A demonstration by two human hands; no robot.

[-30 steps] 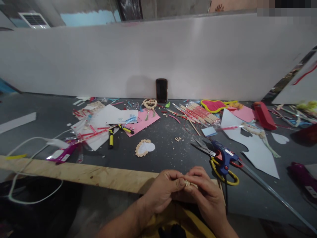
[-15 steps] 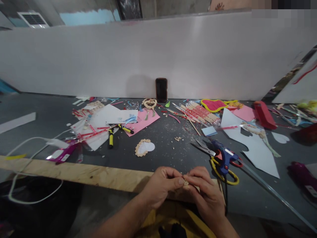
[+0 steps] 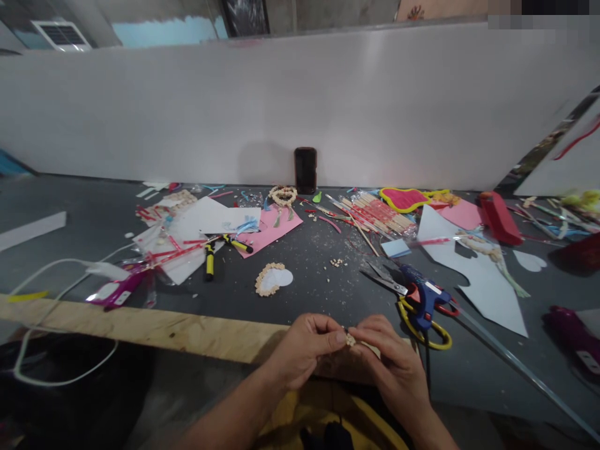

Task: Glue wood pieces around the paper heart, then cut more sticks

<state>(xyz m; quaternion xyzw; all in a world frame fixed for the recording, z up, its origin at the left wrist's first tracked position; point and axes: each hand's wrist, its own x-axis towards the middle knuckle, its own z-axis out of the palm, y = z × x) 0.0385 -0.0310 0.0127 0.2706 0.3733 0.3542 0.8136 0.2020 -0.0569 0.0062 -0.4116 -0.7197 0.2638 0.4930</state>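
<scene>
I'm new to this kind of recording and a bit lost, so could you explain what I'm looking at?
There is no machine here. A person wears a camera on their head, and it looks forward and down at their own two bare hands. The left hand and right hand meet at the table's near edge, pinching a small pale piece, too small to make out well. On the dark table beyond lie a white paper shape partly edged with pale bits, a little pile of similar bits, scissors and a blue glue gun. Farther back, a phone leans against a pale panel.
</scene>
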